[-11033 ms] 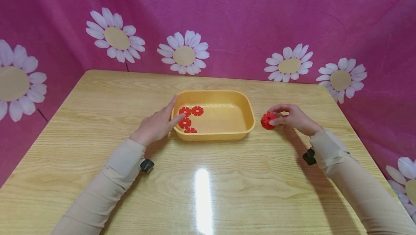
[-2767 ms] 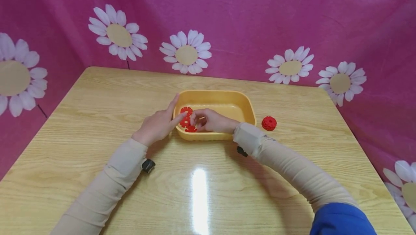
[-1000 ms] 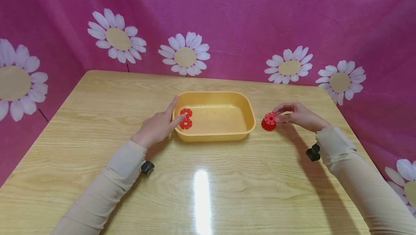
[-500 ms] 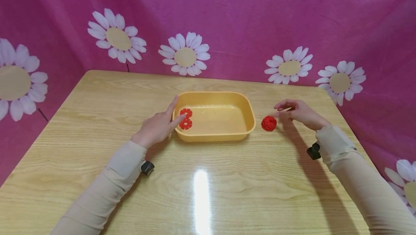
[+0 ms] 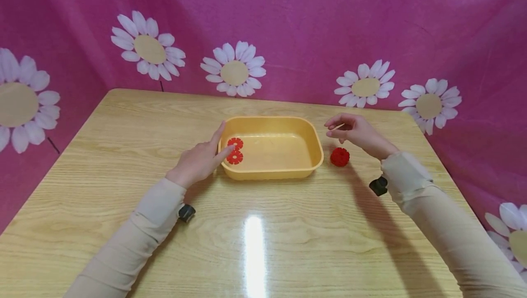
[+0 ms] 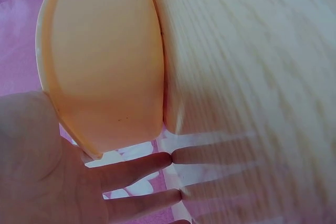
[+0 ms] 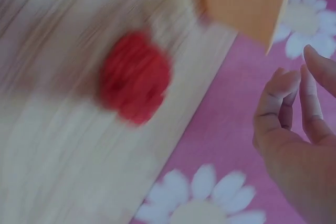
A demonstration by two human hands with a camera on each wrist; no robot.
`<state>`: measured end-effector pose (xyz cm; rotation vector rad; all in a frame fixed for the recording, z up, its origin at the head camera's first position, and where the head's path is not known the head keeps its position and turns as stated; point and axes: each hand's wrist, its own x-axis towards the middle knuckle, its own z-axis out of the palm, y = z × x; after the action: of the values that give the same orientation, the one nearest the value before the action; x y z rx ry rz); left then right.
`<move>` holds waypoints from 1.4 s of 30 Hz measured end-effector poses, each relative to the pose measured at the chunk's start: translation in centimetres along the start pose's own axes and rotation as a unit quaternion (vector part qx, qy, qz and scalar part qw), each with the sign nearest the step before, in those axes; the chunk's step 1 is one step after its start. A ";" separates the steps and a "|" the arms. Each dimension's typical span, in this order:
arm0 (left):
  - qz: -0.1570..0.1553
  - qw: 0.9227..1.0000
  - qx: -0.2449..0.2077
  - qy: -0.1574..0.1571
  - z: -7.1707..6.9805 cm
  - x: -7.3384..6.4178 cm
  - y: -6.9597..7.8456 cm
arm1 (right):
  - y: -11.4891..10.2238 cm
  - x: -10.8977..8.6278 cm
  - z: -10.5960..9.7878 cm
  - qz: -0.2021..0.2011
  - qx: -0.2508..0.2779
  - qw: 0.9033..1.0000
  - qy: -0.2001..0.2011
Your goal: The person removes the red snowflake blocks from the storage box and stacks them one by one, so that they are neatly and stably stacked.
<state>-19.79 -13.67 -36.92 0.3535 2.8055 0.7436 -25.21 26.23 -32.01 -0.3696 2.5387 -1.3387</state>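
A shallow orange-yellow plastic tub [image 5: 269, 175] stands on the table. My left hand [image 5: 197, 159] lies against its left end, thumb reaching over the rim. In the left wrist view, fingers [image 6: 135, 171] of that hand stretch straight beside the tub's end, tips on the tabletop. Two flat red notched snowflake discs [image 5: 235, 157] lie at the tub's left end, partly behind the thumb. Right of the tub is a stack of red snowflake discs [image 5: 339, 157], blurred in the right wrist view. My right hand [image 5: 357, 134] hovers above and behind this stack, fingers loosely bent, holding nothing visible.
The wood-grain table [image 5: 197, 243] carries a bright light reflection near the front. A magenta cloth [image 5: 296, 23] printed with white daisies hangs behind the table and at its sides. Each wrist wears a small black device [image 5: 186, 213].
My right hand has set a disc on the stack, let go, and moved up and left toward the tub. The left hand has stayed put.
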 end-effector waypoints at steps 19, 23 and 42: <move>0.009 1.000 0.000 0.004 0.5 0.1 -0.4 | -5.3 4.9 11.4 -0.066 0.035 0.989 -0.131; 0.012 1.000 0.003 0.006 0.5 0.2 -0.3 | -5.9 5.9 13.9 -0.060 0.037 0.984 -0.163; 0.017 1.000 0.010 0.013 0.1 0.1 -0.1 | -6.2 7.7 18.3 -0.083 -0.088 0.969 -0.217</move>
<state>-19.82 -13.65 -37.07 0.4003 2.8402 0.7321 -25.66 6.19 -37.69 -0.8274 2.2934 -0.9510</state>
